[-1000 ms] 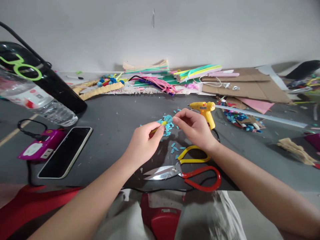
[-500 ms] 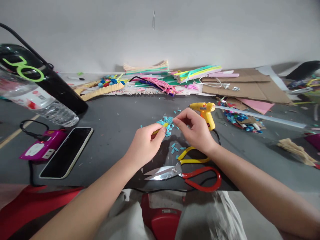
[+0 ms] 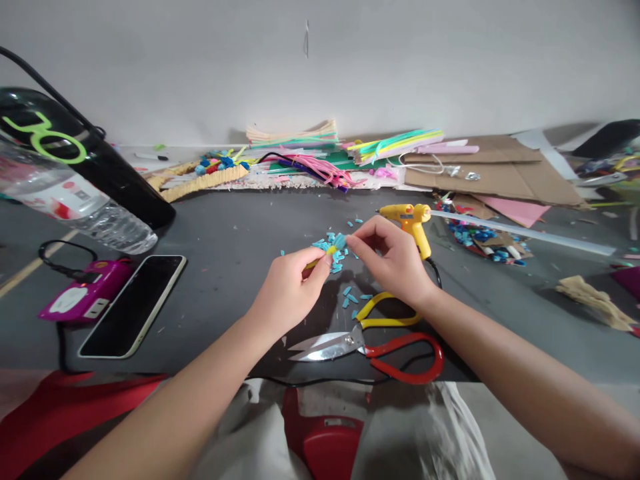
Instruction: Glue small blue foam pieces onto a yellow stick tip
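Observation:
Between thumb and fingers, my left hand pinches a small yellow stem with a blue tip. My right hand is closed in a pinch at the blue end of that piece; whether a separate bit sits in its fingertips is too small to make out. Several loose blue snippets lie on the dark table below and around the fingertips. Nearer my body lie scissors with one yellow and one red handle. Just beyond my right hand, a yellow glue gun rests with a long translucent glue stick in its back.
At left are a phone, a purple power socket, a plastic bottle and a black cylinder. Bundles of coloured pipe cleaners and cardboard line the wall. Blue scraps lie at right.
Both hands stay almost in place. The blue tip between them has shifted only very slightly.

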The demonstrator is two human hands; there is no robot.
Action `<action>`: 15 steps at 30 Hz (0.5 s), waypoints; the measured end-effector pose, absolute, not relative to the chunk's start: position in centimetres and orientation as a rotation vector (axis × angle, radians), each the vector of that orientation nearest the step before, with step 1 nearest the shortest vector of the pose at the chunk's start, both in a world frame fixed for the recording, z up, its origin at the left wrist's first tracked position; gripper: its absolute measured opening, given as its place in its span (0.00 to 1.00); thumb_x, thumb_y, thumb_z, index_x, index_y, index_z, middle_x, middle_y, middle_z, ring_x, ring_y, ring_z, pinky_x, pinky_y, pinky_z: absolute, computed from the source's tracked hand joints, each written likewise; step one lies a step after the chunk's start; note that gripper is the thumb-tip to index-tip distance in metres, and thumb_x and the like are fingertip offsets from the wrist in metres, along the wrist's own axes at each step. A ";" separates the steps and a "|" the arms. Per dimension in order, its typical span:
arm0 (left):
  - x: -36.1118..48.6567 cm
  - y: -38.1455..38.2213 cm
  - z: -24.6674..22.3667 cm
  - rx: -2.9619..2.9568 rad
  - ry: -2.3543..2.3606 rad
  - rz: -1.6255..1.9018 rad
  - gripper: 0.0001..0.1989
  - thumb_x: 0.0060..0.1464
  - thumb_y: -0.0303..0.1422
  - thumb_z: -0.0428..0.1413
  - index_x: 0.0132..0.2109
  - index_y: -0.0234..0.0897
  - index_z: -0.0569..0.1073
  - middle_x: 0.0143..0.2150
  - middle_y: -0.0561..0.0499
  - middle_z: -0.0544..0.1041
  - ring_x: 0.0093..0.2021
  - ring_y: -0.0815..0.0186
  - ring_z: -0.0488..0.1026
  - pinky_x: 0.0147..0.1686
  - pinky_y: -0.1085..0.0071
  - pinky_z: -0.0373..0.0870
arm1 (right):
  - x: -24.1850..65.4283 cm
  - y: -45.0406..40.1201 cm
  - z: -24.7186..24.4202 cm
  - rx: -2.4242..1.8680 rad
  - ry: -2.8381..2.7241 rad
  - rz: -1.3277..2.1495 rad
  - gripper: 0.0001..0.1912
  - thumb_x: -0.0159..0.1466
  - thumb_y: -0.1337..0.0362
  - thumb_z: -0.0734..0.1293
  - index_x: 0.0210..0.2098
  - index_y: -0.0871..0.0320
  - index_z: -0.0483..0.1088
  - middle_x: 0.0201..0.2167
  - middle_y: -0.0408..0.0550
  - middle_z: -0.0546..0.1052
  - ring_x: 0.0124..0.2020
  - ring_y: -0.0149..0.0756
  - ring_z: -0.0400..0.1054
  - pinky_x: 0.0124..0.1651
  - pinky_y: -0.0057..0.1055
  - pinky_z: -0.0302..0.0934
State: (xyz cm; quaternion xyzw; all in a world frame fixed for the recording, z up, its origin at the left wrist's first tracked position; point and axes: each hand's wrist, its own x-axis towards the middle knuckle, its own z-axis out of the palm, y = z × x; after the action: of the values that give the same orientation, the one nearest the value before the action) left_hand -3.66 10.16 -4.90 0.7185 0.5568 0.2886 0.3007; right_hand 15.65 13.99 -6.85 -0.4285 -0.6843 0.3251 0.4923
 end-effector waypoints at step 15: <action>-3.8 10.4 -5.1 1.934 1.496 0.748 0.16 0.66 0.41 0.50 0.33 0.37 0.74 0.23 0.57 0.62 0.24 0.72 0.55 0.25 0.72 0.51 | 16.2 13.5 -6.3 -0.876 -1.903 0.399 0.01 0.63 0.65 0.70 0.34 0.56 0.75 0.32 0.46 0.74 0.30 0.32 0.65 0.33 0.33 0.63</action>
State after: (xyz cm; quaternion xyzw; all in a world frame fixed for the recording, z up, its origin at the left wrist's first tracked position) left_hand -3.83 10.35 -5.11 0.7242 0.5604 0.2801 0.2883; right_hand 16.21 13.53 -6.27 -0.3595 -0.7811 0.1638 0.4835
